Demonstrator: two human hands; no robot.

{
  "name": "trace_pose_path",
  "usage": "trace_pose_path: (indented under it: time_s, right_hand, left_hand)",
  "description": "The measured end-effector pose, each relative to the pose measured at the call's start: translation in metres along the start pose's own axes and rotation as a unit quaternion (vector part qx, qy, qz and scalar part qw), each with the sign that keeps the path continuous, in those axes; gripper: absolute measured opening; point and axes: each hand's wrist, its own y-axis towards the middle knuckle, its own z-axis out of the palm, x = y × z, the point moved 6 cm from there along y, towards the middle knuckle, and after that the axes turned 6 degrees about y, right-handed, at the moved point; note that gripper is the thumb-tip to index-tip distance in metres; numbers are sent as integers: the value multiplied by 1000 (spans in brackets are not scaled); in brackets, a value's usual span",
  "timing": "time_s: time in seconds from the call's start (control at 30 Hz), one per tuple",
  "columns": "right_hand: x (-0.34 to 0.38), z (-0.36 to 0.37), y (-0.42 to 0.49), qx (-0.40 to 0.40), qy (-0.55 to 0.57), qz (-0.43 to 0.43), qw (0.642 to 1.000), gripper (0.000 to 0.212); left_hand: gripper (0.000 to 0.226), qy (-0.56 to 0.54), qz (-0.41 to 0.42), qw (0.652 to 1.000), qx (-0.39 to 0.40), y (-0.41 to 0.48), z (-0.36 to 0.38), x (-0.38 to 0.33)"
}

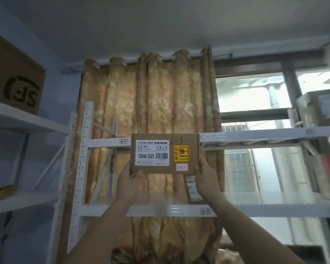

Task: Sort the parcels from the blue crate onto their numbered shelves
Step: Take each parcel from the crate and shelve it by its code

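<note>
1. Parcel of flat brown cardboard with a white barcode label and a yellow sticker [165, 153] is hanging in the air in front of the white metal upper shelf beam [107, 143], covering part of it and not yet resting on any shelf
2. The left hand [129, 182] is gripping its lower left corner and the right hand [206, 180] its lower right edge; the fingers [198, 168] of both are curling round the cardboard, so the hold is looking steady
3. The handwritten mark [176, 139] near the parcel's top edge is seemingly reading "2-3", while the small red-framed tag [123, 141] on the beam just left of the parcel is showing "2-2"; the right bay is probably lying a little further right, so checking the next tag before setting down is making sense
4. Placing it well is calling for lifting the parcel clear above the beam, keeping it level, then sliding it in flat with both hands releasing together
5. The small taped parcel [192, 189] is standing on the lower white shelf [160, 210] just beside the right wrist, so that arm is needing care not to knock it
</note>
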Motion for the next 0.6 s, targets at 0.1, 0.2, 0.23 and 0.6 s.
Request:
trace_pose_path:
  time_s: [0.1, 0.2, 0.23, 0.6]
  right_hand:
    - [-6, -34, 7, -9, -16, 2, 1000, 32]
    - [-12, -56, 10, -26, -34, 17, 999, 33]
    - [-13, -62, 11, -31, -35, 18, 999, 34]
    - [-53, -107, -18, -53, -64, 60, 995, 31]
  left_hand:
    - [39, -2, -7, 1000, 18, -6, 33, -8]
    - [37, -11, -13, 1000, 24, -9, 55, -13]
    - [37, -14, -11, 999, 29, -10, 61, -14]
    - [34, -36, -53, 992, 112, -48, 117, 26]
